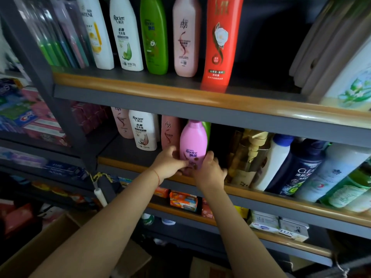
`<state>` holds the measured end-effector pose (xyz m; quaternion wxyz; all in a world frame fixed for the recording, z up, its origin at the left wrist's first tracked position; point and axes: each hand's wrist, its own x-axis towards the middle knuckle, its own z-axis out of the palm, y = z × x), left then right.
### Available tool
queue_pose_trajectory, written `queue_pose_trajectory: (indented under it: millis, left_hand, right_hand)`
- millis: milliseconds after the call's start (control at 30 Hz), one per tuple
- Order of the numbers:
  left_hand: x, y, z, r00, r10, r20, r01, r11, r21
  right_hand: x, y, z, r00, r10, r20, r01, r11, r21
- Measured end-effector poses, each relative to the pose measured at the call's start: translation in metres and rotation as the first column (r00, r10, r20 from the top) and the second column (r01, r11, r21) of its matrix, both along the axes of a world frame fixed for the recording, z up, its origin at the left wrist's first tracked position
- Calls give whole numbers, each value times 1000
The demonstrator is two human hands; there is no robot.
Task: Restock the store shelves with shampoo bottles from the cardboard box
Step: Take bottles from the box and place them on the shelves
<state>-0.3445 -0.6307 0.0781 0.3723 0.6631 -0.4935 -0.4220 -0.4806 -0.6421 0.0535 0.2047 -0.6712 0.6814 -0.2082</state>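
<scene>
A pink Rejoice shampoo bottle (193,142) stands upright at the front edge of the middle shelf (261,195). My left hand (168,164) grips its lower left side and my right hand (209,170) grips its lower right side, both hiding the bottle's base. Just behind it stand a pale pink bottle (169,132) and a green bottle (207,129), mostly hidden. A cardboard box (50,237) sits open on the floor at the lower left; I cannot see what it holds.
A white Raclen bottle (143,130) stands to the left on the middle shelf; a gold pump bottle (248,155) and a dark Clear bottle (301,167) crowd the right. The upper shelf holds a row including a red bottle (220,43). Soap boxes (279,225) fill the shelf below.
</scene>
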Motion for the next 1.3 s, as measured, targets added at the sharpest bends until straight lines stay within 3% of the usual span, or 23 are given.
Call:
queue_pose_trajectory:
  millis: [200, 600, 733, 867, 1000, 1133, 1200, 1300]
  left_hand:
    - [-5, -10, -6, 996, 23, -82, -26, 999, -36]
    - [-6, -19, -14, 995, 75, -63, -80, 994, -81]
    - [-3, -2, -11, 968, 162, -191, -188, 974, -125]
    - [27, 40, -13, 903, 293, -314, -345, 931, -123]
    - [88, 96, -54, 868, 409, -283, -422, 906, 14]
    - [157, 189, -124, 752, 620, -222, -600, 784, 155]
    - [191, 247, -164, 673, 737, -57, -723, 673, 158]
    - [230, 329, -214, 506, 788, 352, -853, 516, 71]
  right_hand:
    - [3, -5, 0, 984, -29, 175, 22, 999, 43]
    - [3, -13, 6, 973, -41, 229, 29, 998, 55]
    - [3, 10, 12, 977, -23, 213, 57, 986, -155]
    - [17, 48, 18, 913, 126, 388, 37, 922, -386]
    - [72, 65, -9, 785, 314, 534, -282, 949, -142]
    - [150, 91, -69, 736, 428, 524, -586, 791, 178]
    - [186, 113, -107, 733, 457, 504, -657, 669, 348]
    - [242, 156, -165, 716, 524, 461, -697, 496, 518]
